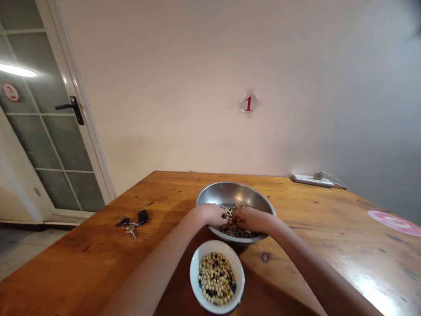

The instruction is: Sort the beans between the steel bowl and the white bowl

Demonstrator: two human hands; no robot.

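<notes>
Mixed beans [215,276], mostly pale with some dark and a few reddish ones among them, are being contained nearest the viewer in a white bowl [194,265], which is being supported upright by the wooden table [79,263]. This bowl is being flanked by two bare forearms, the left [164,263] and the right [302,252]. Just beyond it, a wider steel bowl [230,189] is being used to contain a second lot, dark and pale beans [238,231] lying loose over its floor. Both hands are being held inside the steel bowl, near each other, over and among these beans. The fingers of the left hand [215,214] are being directed inward and down; whether any bean is being gripped cannot be told. The right hand [248,218] is being held with curled fingers; its tips are being hidden, so its grip cannot be told either. Well apart on the left, a bunch of keys [132,226] with a black fob [143,217] is being borne by the tabletop; toward the right edge, a pink round sticker [394,222] is being displayed. At the far edge, a power strip [312,180] is being occupied by a plug [318,175]. Behind, a red "1" sign [249,103] is being carried by the wall [171,87], and at left a paned door [52,136] is being shown with its black handle [77,109].
</notes>
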